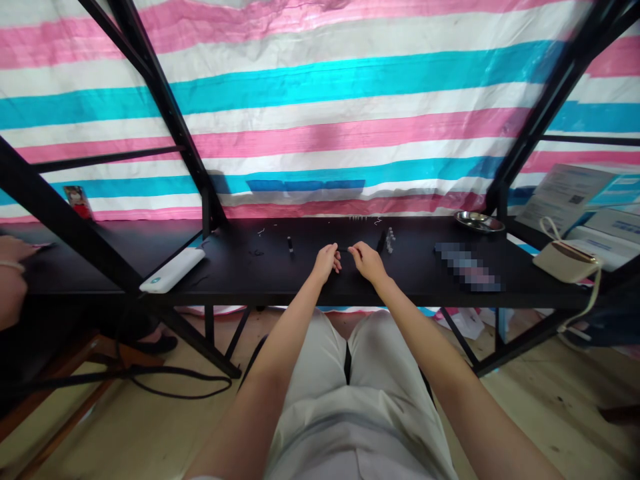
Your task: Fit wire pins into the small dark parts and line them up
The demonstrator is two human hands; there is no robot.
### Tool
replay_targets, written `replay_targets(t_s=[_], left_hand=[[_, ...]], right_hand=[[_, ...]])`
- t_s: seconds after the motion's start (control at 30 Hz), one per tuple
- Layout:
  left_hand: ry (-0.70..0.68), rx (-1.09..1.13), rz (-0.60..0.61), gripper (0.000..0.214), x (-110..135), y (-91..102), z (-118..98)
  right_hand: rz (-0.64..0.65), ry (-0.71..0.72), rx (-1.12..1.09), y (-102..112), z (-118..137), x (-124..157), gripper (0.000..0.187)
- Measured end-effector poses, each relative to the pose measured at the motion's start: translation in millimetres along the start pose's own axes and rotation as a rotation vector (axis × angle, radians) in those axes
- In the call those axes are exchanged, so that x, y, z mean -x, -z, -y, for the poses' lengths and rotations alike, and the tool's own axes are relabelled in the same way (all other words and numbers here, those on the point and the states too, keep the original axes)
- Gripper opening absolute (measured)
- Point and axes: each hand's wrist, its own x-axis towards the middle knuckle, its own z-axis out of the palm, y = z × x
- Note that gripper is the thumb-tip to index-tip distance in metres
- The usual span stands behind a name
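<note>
Black slim piece (343, 250), long axis pointing left to right, left fingers (331, 250) and right fingers (357, 250) gripping opposite ends

A slim dark piece (343, 251) (too small to identify) sits roughly level; it bridges left hand (327, 261) and right hand (368, 260).

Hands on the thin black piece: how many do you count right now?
2: the left hand at the left end of the thin black piece, the right hand at its right. Fingers cover both ends; no third hand shows there.
</note>
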Motion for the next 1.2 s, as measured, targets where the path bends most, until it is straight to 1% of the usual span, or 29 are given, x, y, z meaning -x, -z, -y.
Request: replay_targets(t_s=[0.27, 0.5, 0.6, 0.8, 0.9, 1.03, 1.13, 1.2], left_hand=[[0.004, 0.001, -0.051, 0.026, -0.2, 0.2, -0.6], [0.006, -0.022, -0.034, 0.025, 1.7, -1.3, -2.7], [0.003, -0.028, -0.046, 0.021, 2.2, -1.7, -3.4], [-0.006, -0.055, -0.061, 0.013, 1.3, -1.7, -1.1], [-0.017, -0.057, -0.089, 0.010, 0.4, -1.3, 0.0], [-0.030, -0.062, -0.133, 0.006, -0.9, -0.3, 0.4], [-0.052, -0.060, -0.189, 0.005, -2.5, 1.4, 1.5], [-0.063, -0.069, -0.201, 0.005, -3.4, 2.3, 2.6]], right_hand=[[0.059, -0.020, -0.043, -3.8, -4.1, -0.8, 0.026], [0.114, 0.067, -0.031, -7.2, -7.3, -1.2, 0.024], [0.117, 0.082, 0.016, -5.2, -4.6, -0.5, 0.024], [0.135, 0.103, 0.211, -1.6, 2.4, -0.5, 0.024], [0.138, 0.084, 0.312, -1.7, 3.3, -1.1, 0.024], [0.154, 0.020, 0.422, -2.5, 2.6, -1.3, 0.022], [0.173, -0.030, 0.452, -2.5, 2.5, -1.3, 0.021], [0.147, -0.053, 0.433, -2.0, 2.8, -1.2, 0.022]])
